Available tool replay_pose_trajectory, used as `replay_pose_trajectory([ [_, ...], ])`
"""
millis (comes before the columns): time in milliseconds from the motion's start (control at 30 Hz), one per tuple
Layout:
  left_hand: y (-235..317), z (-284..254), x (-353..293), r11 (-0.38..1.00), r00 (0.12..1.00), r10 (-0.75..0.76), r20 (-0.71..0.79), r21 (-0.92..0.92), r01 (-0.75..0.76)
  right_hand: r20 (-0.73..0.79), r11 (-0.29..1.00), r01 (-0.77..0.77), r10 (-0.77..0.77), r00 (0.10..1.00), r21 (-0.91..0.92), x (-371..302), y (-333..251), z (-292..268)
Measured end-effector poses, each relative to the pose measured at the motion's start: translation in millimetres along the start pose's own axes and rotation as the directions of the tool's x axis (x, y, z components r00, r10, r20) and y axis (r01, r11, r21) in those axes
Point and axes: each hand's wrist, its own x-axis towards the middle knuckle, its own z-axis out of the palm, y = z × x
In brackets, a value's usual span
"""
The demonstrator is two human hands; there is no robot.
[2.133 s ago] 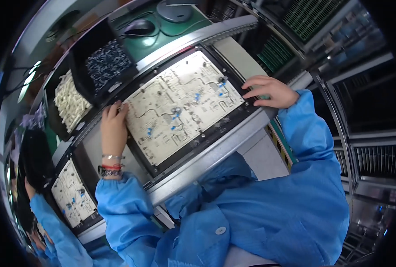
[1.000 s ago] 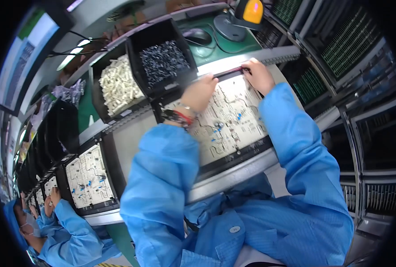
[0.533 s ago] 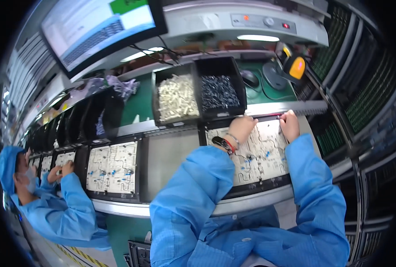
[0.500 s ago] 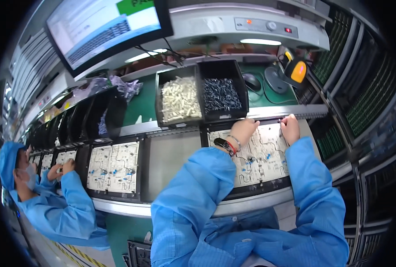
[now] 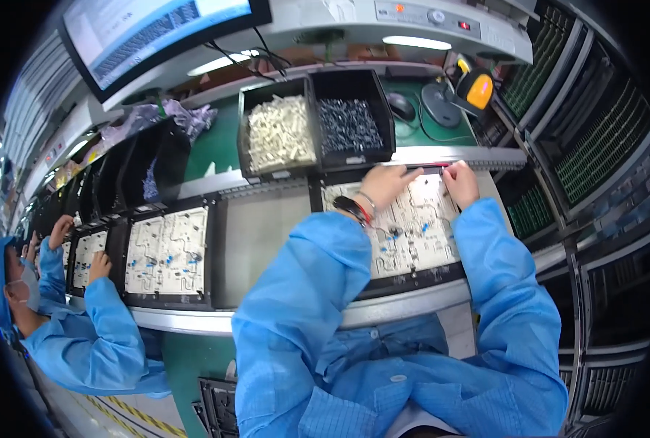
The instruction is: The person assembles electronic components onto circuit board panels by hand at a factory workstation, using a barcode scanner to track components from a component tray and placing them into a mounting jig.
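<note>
A white circuit board (image 5: 411, 252) with blue and dark parts lies in a black frame (image 5: 369, 290) in front of me. My left hand (image 5: 383, 187), with a dark band and a bracelet at the wrist, rests on the board's far edge. One of its digits stretches to the right; the others are partly hidden. At the far right corner of the board, my right hand (image 5: 462, 185) has its fingertips pinched together. Whatever is between them is too small to make out. Beyond the board stand a black bin of cream-coloured parts (image 5: 281, 131) and another of dark parts (image 5: 350, 125).
A bare grey plate (image 5: 259, 233) separates my board from another framed board (image 5: 166, 252) on the left. A co-worker (image 5: 84, 321) in blue handles boards farther left. A scanner (image 5: 475, 90) and a mouse (image 5: 399, 106) sit at the back; racks (image 5: 617, 146) stand right.
My view has shifted, so the bench appears higher and farther left. Both my hands stay at the board's far edge. The co-worker's hands have moved apart, one reaching toward the bins.
</note>
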Motion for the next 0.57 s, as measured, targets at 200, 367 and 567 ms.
replay_pose_trajectory([
  [200, 31, -73, -69, 0.997, 0.997, 0.072, -0.038, 0.022, -0.071, -0.158, 0.965, 0.215, -0.191, 0.969, 0.151, 2, -30, -38],
  [367, 46, -111, -143, 0.854, 0.818, -0.519, 0.248, 0.187, 0.485, 0.077, 0.848, 0.387, -0.441, 0.894, 0.361, 21, -107, -51],
  [567, 54, -79, -154, 0.827, 0.82, -0.559, 0.124, 0.163, 0.539, 0.252, 0.709, 0.546, -0.685, 0.684, 0.445, 55, -155, 4],
])
